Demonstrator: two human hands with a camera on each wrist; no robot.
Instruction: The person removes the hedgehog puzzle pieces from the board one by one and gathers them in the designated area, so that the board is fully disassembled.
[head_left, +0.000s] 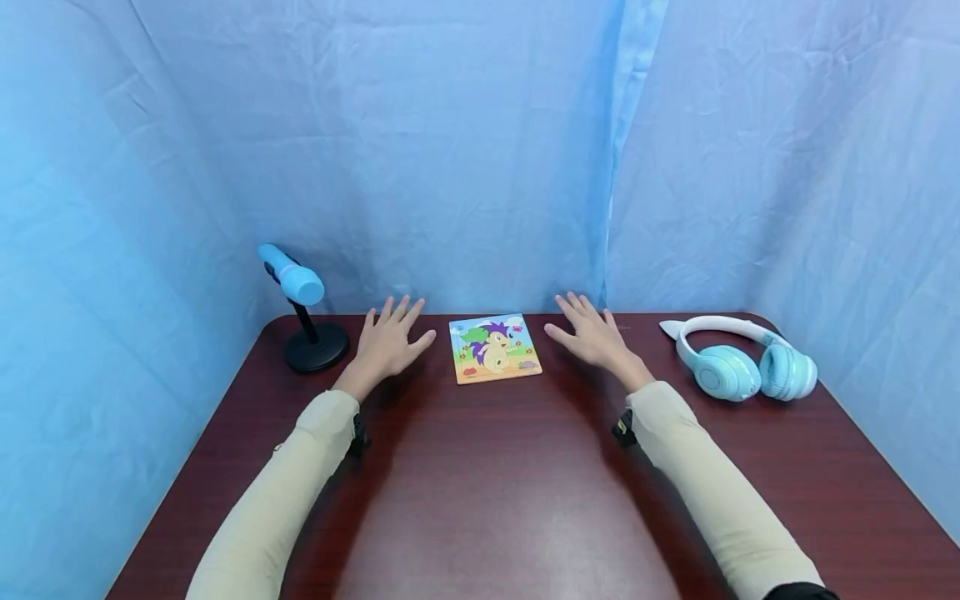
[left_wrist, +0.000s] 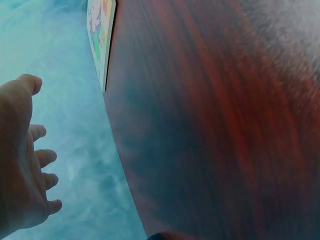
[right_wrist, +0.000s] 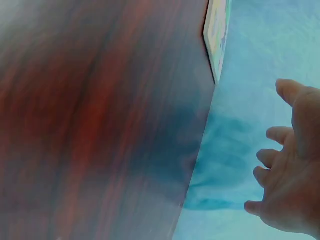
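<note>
curtain [head_left: 465, 150] is hanging blue all round the back and sides, taking up most of the head view, with a fold dropping down near the middle. below it a dark red wooden table [head_left: 495, 500] is filling the lower half, with both cream sleeves reaching in from 6 o'clock.

next biggest, the light blue headphones [head_left: 742, 358] with little cat ears are lying over at 3 o'clock, well apart from the right hand. a blue microphone [head_left: 291, 275] is sitting tilted on a black round stand [head_left: 315, 346] at 9 o'clock, just beside the left hand.

the left hand [head_left: 390, 342] is hovering or resting palm down over the table, fingers spread and straight, gripping nothing. the right hand [head_left: 592, 333] is doing the same thing, fingers fanned out, holding nothing. can't tell if the palms are actually touching the wood.

smallest bit: a square picture puzzle [head_left: 495, 348] with a cartoon hedgehog is lying flat between the two hands, at 12 o'clock near the far edge of the table, near both thumbs but touched by neither. both wrist views are catching just its edge.
</note>
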